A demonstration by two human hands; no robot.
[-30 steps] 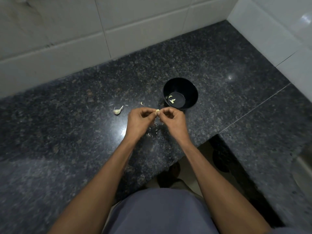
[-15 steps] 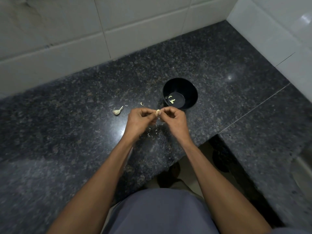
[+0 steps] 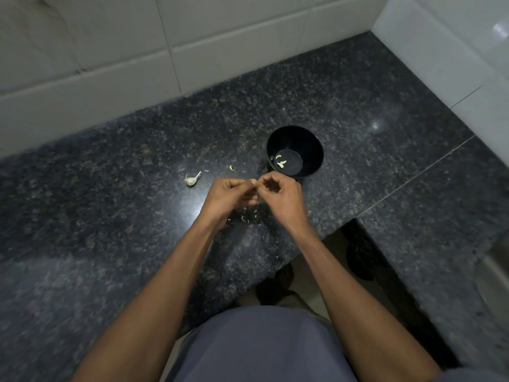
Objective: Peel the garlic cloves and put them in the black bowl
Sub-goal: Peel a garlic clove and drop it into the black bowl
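Both hands meet above the bench, a little in from its near edge. Left hand [image 3: 231, 195] has fingers curled, thumb and forefinger pinched together at the tip. Right hand [image 3: 278, 194] likewise curled, fingertips drawn in to meet the left. The garlic clove they are working is almost wholly hidden between the fingertips; only a pale fleck shows at the pinch, so its colour and how much skin remains cannot be told.

Directly under the hands, thin pale peel scraps [image 3: 243, 217] lie scattered on the bench, small and curled, partly masked by the wrists.

Just beyond the right hand stands the black bowl [image 3: 311, 142], round, upright, glossy inside. Peeled cloves [image 3: 280, 161] lie on its floor toward the left side: small, pale yellow-white, crescent-shaped. Count looks like two or three; too small to be sure. The bowl's near rim is cut off by the right knuckles.

Left of the bowl, a single small pale sliver [image 3: 232, 168] lies on the bench; clove or skin cannot be told. Further left, an unpeeled garlic piece [image 3: 192, 179] with a papery tail, off-white, well apart from the bowl.

The bench [image 3: 110, 188] is dark speckled granite, with a seam line running toward its right side. White tiled wall [image 3: 110, 51] stands along the far edge and right edge.
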